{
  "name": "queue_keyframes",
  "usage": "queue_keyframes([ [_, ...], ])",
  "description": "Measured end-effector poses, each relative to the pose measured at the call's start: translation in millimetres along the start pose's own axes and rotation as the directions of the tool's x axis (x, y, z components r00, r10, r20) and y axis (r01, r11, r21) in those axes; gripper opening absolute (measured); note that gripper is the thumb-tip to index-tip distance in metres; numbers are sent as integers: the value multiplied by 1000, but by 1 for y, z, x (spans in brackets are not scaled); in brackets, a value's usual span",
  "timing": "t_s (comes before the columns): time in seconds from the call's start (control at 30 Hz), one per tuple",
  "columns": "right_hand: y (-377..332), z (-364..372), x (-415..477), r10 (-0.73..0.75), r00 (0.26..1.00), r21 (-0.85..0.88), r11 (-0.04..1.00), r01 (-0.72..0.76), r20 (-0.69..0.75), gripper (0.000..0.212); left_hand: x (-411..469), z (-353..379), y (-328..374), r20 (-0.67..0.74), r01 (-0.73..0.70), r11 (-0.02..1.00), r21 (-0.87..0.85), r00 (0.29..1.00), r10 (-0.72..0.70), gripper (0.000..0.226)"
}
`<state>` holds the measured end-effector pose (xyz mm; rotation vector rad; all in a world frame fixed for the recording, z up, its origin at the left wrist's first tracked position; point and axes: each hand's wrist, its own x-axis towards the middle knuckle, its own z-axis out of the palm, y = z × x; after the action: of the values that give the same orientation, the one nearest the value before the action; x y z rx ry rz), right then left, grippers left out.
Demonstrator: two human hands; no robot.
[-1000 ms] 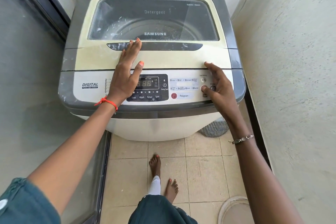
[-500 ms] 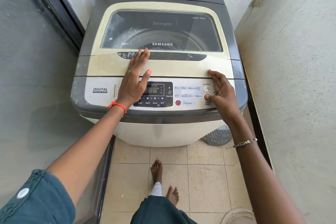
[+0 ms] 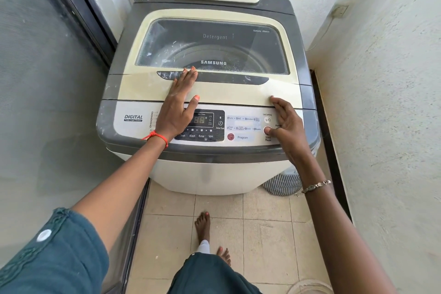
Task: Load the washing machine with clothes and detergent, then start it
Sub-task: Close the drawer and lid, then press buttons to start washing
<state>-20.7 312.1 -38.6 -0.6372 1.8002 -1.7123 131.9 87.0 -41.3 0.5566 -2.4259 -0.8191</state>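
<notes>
From the head view, your left hand [image 3: 177,107] lies flat, fingers spread, holding nothing, on the washing machine [image 3: 210,93] lid, so press the Start/Pause button [image 3: 267,130] squarely with your loosely open, empty right hand [image 3: 287,124] thumb.

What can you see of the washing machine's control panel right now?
The control panel is a pale strip across the machine's front edge, below the closed lid. Its dark display is lit, above Soak, Wash, Rinse, Spin labels. A red Program button sits centre. The left hand lies flat over its left part; the right hand's thumb is on Start/Pause.
</notes>
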Motion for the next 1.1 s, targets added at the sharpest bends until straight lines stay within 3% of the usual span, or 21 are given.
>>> queue_keyframes([
  [0.37,-3,3,1,9,1000,31,999,-8,-12,73,-2,0,7,12,15,994,109,1000,-16,63],
  [1.1,-17,11,-4,84,986,2,996,-84,-141,70,-3,-3,10,14,34,995,94,999,-35,64],
])
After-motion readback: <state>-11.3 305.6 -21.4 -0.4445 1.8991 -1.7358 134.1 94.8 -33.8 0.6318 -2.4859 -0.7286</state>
